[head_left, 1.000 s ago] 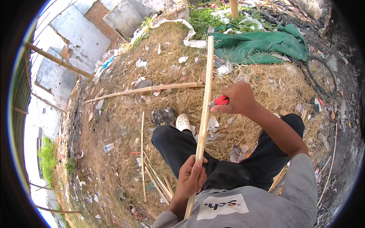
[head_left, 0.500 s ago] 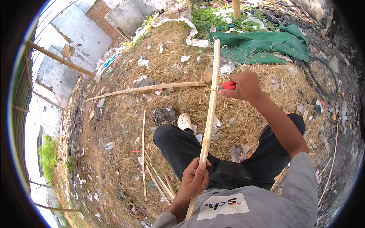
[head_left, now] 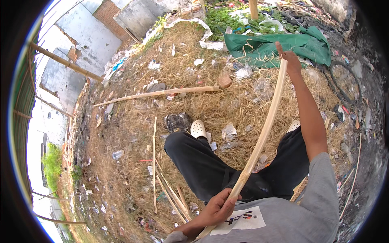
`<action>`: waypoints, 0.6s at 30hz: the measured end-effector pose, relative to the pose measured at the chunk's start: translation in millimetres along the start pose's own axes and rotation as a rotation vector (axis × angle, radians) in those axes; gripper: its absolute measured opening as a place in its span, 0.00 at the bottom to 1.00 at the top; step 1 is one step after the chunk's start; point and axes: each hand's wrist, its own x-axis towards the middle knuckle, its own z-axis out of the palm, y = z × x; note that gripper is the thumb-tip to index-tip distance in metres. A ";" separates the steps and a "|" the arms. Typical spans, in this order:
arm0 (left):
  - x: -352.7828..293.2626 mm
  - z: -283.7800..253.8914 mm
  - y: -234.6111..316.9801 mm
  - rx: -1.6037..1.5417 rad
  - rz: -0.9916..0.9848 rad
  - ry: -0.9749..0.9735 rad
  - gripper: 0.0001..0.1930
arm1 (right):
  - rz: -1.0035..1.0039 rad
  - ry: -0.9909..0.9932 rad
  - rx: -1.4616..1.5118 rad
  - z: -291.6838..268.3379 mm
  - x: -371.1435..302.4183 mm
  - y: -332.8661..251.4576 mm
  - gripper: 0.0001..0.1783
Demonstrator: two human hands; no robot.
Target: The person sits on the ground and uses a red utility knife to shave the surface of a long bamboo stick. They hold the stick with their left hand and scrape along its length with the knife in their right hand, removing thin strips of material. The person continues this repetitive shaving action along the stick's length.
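A long pale bamboo strip [head_left: 263,137] slants from my lap up to the right, bowed along its length. My left hand [head_left: 222,207] is closed around its lower part, against my grey shirt. At the strip's upper end is my right hand [head_left: 291,62], with one finger pointing up and the others curled. The red-handled knife seen in this hand half a second ago is now hidden by the hand and strip. A thin curled shaving [head_left: 248,49] shows left of the right hand, in front of a green tarp [head_left: 275,46].
Dry grass and scattered litter surround my legs. A bamboo pole [head_left: 162,94] lies ahead at left, near a reddish stone [head_left: 225,80]. Several thin strips [head_left: 172,194] lie left of my knee, beside a longer one [head_left: 154,166]. A dark rock [head_left: 178,122] sits by my shoe [head_left: 198,130].
My right hand has moved up and right to the strip's far end. The strip has swung right and bows more. A curl that was on the strip is now apart from it.
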 end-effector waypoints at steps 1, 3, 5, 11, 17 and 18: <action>-0.6 -1.9 1.6 -0.002 -0.009 0.045 0.15 | 0.042 -0.072 -0.017 -13.0 4.5 4.1 0.45; 0.5 -9.3 2.7 -0.016 -0.028 0.127 0.14 | 0.035 -0.175 -0.014 -25.6 -3.2 -1.4 0.45; 8.4 -25.8 1.8 0.013 0.030 0.323 0.13 | -0.081 -0.235 0.023 -28.7 -45.4 -41.0 0.45; 34.9 -35.9 24.5 0.064 0.165 0.455 0.14 | -0.782 -0.443 0.093 -42.9 -199.9 -103.9 0.39; 34.4 -30.2 28.1 0.086 0.169 0.436 0.14 | -0.919 -0.287 0.131 -27.8 -199.5 -106.5 0.38; 36.5 -31.3 27.9 0.070 0.173 0.420 0.15 | -0.949 -0.251 0.110 -25.0 -194.6 -104.8 0.38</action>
